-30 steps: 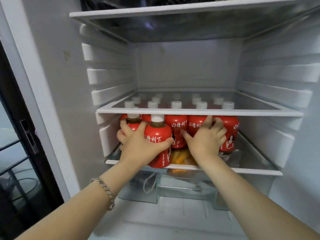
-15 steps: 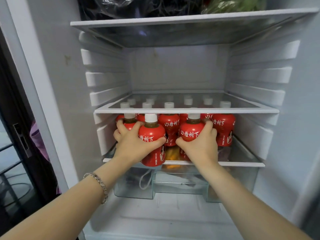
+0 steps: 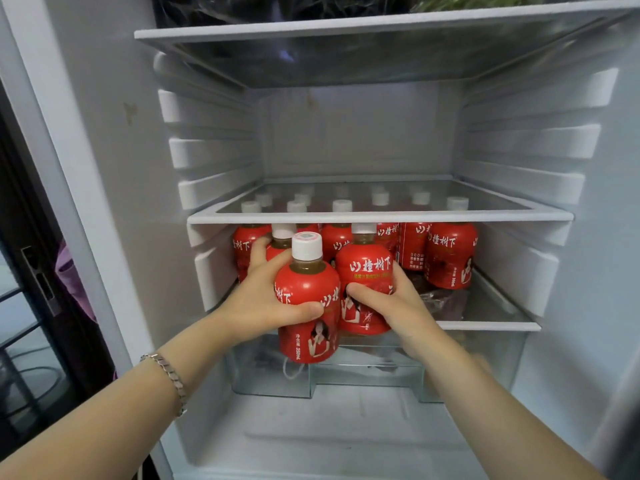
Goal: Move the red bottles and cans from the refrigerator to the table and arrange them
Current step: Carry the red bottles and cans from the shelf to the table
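The left hand point(image 3: 266, 303) is wrapped around a red-labelled plastic bottle with a white cap point(image 3: 307, 303), held out past the near edge of the lower glass shelf point(image 3: 485, 325). Just to its right, the right hand point(image 3: 391, 306) clasps a second red bottle point(image 3: 365, 282) whose base is at the shelf's front edge. The two bottles touch. Behind them, more red bottles point(image 3: 450, 254) stand in rows on that shelf, beneath a bare white-rimmed glass shelf point(image 3: 381, 216). A metal link bracelet point(image 3: 169, 379) circles the left wrist.
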The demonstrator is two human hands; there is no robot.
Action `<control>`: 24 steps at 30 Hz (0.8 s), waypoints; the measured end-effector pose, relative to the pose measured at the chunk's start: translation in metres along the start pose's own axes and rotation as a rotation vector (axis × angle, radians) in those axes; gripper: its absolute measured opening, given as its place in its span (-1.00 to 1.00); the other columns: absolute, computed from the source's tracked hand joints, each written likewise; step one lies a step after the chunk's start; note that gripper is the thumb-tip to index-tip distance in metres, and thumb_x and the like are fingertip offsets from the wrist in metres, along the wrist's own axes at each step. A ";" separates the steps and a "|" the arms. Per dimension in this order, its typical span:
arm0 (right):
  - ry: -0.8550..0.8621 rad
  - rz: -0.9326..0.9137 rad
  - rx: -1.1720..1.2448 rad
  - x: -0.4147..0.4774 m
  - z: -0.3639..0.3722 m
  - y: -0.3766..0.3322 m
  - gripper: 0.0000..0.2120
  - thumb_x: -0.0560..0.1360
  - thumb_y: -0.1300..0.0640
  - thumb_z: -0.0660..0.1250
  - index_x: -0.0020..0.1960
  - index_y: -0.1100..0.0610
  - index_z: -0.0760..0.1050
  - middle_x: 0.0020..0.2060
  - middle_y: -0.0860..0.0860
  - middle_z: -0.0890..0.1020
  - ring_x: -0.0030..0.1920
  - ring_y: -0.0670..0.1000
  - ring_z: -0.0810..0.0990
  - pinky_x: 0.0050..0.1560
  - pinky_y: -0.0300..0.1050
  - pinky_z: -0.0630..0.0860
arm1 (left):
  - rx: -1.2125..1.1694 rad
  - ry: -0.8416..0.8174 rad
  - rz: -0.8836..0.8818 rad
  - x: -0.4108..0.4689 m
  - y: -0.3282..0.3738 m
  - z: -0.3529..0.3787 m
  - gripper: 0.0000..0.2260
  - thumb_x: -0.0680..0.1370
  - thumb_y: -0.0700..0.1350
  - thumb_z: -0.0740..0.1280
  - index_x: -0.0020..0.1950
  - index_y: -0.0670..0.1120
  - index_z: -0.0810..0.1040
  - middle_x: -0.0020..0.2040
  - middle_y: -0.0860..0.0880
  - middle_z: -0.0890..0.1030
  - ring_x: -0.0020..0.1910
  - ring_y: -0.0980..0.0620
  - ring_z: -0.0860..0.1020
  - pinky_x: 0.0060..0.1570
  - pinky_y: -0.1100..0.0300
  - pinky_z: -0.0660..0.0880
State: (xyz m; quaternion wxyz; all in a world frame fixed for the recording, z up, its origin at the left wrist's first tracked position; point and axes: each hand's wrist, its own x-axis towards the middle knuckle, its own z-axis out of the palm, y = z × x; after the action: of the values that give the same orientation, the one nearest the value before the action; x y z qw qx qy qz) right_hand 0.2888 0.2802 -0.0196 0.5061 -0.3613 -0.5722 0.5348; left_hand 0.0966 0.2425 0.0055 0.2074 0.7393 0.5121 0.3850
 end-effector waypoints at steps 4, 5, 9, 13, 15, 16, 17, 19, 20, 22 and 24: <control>-0.063 0.034 -0.035 0.007 -0.001 -0.004 -0.54 0.38 0.27 0.44 0.20 -0.02 0.40 -0.02 0.01 0.61 -0.02 -0.01 0.61 -0.02 -0.10 0.55 | -0.060 -0.091 0.061 -0.001 -0.002 -0.004 -0.46 0.06 0.21 0.43 0.03 0.42 0.47 0.39 0.08 0.05 0.44 0.05 0.14 0.39 0.11 0.31; -0.082 0.030 -0.058 0.009 -0.002 -0.007 -0.58 0.38 0.29 0.44 0.14 -0.03 0.43 -0.05 0.00 0.62 -0.05 -0.02 0.61 -0.04 -0.13 0.56 | -0.069 -0.098 0.069 0.000 -0.003 -0.005 -0.45 0.06 0.20 0.43 0.04 0.38 0.47 0.38 0.06 0.07 0.46 0.00 0.13 0.40 0.02 0.30; -0.139 -0.128 -0.456 0.008 0.003 -0.026 -0.56 0.28 0.24 0.51 0.06 0.00 0.41 -0.09 -0.09 0.58 -0.11 -0.11 0.59 -0.17 -0.30 0.50 | -0.097 -0.125 0.104 0.002 -0.004 -0.011 -0.43 0.04 0.22 0.46 0.04 0.40 0.47 0.30 0.15 0.15 0.44 -0.04 0.17 0.39 -0.07 0.30; -0.036 -0.226 -0.500 -0.002 0.007 -0.021 -0.45 0.25 0.19 0.55 0.02 -0.17 0.30 -0.09 -0.22 0.50 -0.12 -0.24 0.53 -0.19 -0.40 0.42 | -0.123 -0.141 0.127 0.001 -0.008 -0.011 -0.39 -0.05 0.40 0.49 -0.02 0.55 0.43 0.29 0.21 0.13 0.42 -0.06 0.23 0.36 -0.07 0.35; -0.017 -0.227 -0.389 -0.006 0.007 -0.014 -0.45 0.26 0.19 0.56 0.05 -0.18 0.34 -0.06 -0.19 0.54 -0.09 -0.21 0.55 -0.16 -0.38 0.45 | -0.157 -0.137 0.149 0.000 -0.010 -0.010 -0.39 -0.04 0.46 0.47 -0.01 0.52 0.46 0.30 0.14 0.16 0.40 -0.11 0.27 0.33 -0.12 0.37; -0.013 -0.209 -0.314 -0.007 0.007 -0.010 -0.44 0.25 0.18 0.56 0.10 -0.14 0.37 -0.04 -0.15 0.57 -0.07 -0.17 0.58 -0.14 -0.34 0.48 | -0.173 -0.138 0.158 0.000 -0.010 -0.010 -0.39 -0.03 0.47 0.45 0.00 0.50 0.47 0.30 0.11 0.17 0.39 -0.13 0.28 0.32 -0.13 0.38; -0.012 -0.184 -0.227 -0.007 0.007 -0.006 -0.43 0.25 0.18 0.56 0.14 -0.10 0.40 -0.01 -0.10 0.59 -0.05 -0.14 0.60 -0.12 -0.30 0.51 | -0.186 -0.143 0.163 -0.001 -0.011 -0.010 -0.39 -0.02 0.47 0.45 0.01 0.48 0.48 0.31 0.09 0.17 0.39 -0.14 0.29 0.31 -0.14 0.39; -0.024 -0.131 -0.066 -0.009 0.009 0.005 -0.42 0.21 0.16 0.56 0.14 -0.10 0.40 0.03 -0.03 0.60 -0.04 -0.11 0.62 -0.11 -0.25 0.54 | -0.201 -0.155 0.166 -0.002 -0.013 -0.010 -0.39 -0.01 0.46 0.46 0.02 0.47 0.49 0.34 0.04 0.16 0.40 -0.16 0.28 0.30 -0.17 0.38; -0.034 -0.127 -0.042 -0.011 0.011 0.009 -0.40 0.19 0.15 0.57 0.12 -0.13 0.39 0.03 -0.04 0.60 -0.05 -0.13 0.62 -0.13 -0.27 0.54 | -0.200 -0.162 0.170 -0.002 -0.014 -0.011 -0.39 -0.01 0.45 0.47 0.02 0.46 0.49 0.36 0.02 0.14 0.40 -0.16 0.27 0.30 -0.17 0.38; -0.058 -0.162 -0.066 -0.013 0.014 0.016 -0.37 0.18 0.15 0.59 0.12 -0.15 0.36 0.01 -0.10 0.58 -0.10 -0.21 0.63 -0.19 -0.36 0.54 | -0.188 -0.176 0.177 -0.003 -0.015 -0.014 -0.38 0.01 0.40 0.50 0.05 0.44 0.49 0.40 0.00 0.10 0.42 -0.16 0.24 0.31 -0.16 0.38; -0.079 -0.177 -0.082 -0.010 0.013 0.017 -0.38 0.19 0.13 0.55 0.13 -0.16 0.34 0.01 -0.11 0.57 -0.11 -0.26 0.62 -0.19 -0.41 0.54 | -0.168 -0.171 0.183 -0.004 -0.014 -0.015 -0.41 0.05 0.29 0.52 0.05 0.42 0.49 0.42 -0.01 0.08 0.45 -0.15 0.20 0.33 -0.15 0.36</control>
State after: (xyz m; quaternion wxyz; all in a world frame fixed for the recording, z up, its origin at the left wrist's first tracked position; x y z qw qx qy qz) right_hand 0.2759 0.2700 -0.0376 0.5132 -0.3084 -0.6427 0.4780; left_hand 0.0757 0.2429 0.0034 0.2755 0.7930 0.3892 0.3793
